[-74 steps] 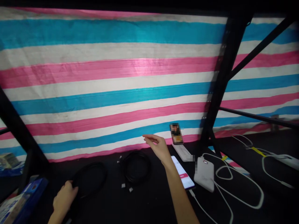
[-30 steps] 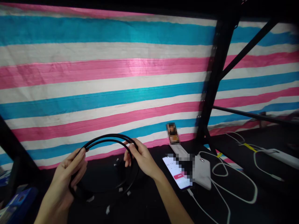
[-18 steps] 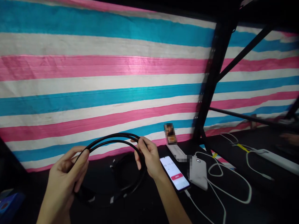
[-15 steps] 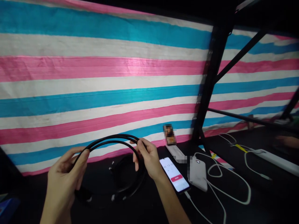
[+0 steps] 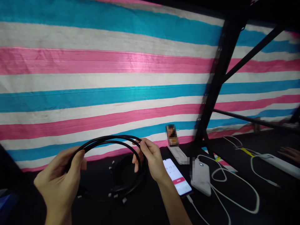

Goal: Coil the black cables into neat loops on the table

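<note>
A coiled black cable [image 5: 111,138] is held up between both hands, its loops arching above the dark tabletop. My left hand [image 5: 63,176] pinches the coil's left side between thumb and fingers. On the other side, my right hand [image 5: 150,157] grips the loops with thumb on top and fingers beneath. The lower part of the coil blends into the black surface, so its outline there is hard to follow. Several small pale ends or ties show near its bottom. Close to my right wrist lies a phone [image 5: 179,179] with a lit screen.
Right of the phone sit a white power bank [image 5: 203,176] and a looping white cable [image 5: 256,200]. A white power strip [image 5: 282,163] lies farther right, near another person's hand [image 5: 290,153]. Behind stand a black metal post [image 5: 214,93] and a striped tarp [image 5: 105,65].
My left hand has moved a little left and down, with the coil stretched slightly wider. My right hand keeps its grip. The view has shifted slightly, and the other person's hand has moved.
</note>
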A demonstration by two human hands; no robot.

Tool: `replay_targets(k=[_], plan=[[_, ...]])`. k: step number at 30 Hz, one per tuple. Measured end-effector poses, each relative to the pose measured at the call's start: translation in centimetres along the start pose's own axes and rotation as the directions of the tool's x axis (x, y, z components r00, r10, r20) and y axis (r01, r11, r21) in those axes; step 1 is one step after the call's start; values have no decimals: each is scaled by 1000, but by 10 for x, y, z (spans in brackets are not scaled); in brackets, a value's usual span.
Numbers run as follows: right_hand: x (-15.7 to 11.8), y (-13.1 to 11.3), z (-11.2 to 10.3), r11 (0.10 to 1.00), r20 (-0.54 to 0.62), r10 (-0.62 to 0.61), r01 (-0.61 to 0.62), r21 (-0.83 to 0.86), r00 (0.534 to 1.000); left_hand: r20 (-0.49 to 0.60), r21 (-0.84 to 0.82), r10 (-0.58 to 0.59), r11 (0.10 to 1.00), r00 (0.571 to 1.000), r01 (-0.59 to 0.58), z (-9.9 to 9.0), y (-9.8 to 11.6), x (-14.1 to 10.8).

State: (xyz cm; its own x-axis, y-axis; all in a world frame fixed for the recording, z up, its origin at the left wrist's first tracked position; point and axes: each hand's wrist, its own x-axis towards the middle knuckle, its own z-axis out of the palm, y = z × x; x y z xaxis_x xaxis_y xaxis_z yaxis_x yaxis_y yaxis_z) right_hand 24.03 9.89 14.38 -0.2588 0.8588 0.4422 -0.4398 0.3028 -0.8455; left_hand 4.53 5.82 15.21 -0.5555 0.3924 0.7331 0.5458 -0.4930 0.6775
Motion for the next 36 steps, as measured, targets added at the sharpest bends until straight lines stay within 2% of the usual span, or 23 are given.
replay_targets(k=[3,9,12,17,19,22,24,28,32,36], plan=[[-1,-1,-3,998,-38,-57,57,-5,998,22,49,39,998,999,-40,-3,-3,0],[-3,-4,-13,993,-196,-116,120,10,974,254,-91,98,993,962,-77,0,9,-2],[-1,-6,-16,987,-289,-143,156,25,947,313,-94,86,994,946,-59,1,11,-1],[2,-8,-13,964,-423,-238,267,8,874,283,-52,52,998,958,-39,-2,-8,-2],[3,-8,-11,953,-454,-264,302,12,851,278,13,61,998,959,-67,-2,-14,-2],[6,-5,-13,956,-460,-249,292,25,852,276,104,91,987,957,-124,1,-16,0],[11,-1,-17,968,-423,-216,251,27,880,291,143,38,986,956,-83,7,-14,3],[21,11,-26,990,-350,-100,130,63,931,322,94,-161,986,933,138,24,-18,9],[26,16,-27,991,-389,-21,72,117,921,336,-71,-259,952,905,299,38,-27,10],[27,15,-27,989,-449,-50,107,104,892,291,-157,-283,928,914,338,45,-31,8]])
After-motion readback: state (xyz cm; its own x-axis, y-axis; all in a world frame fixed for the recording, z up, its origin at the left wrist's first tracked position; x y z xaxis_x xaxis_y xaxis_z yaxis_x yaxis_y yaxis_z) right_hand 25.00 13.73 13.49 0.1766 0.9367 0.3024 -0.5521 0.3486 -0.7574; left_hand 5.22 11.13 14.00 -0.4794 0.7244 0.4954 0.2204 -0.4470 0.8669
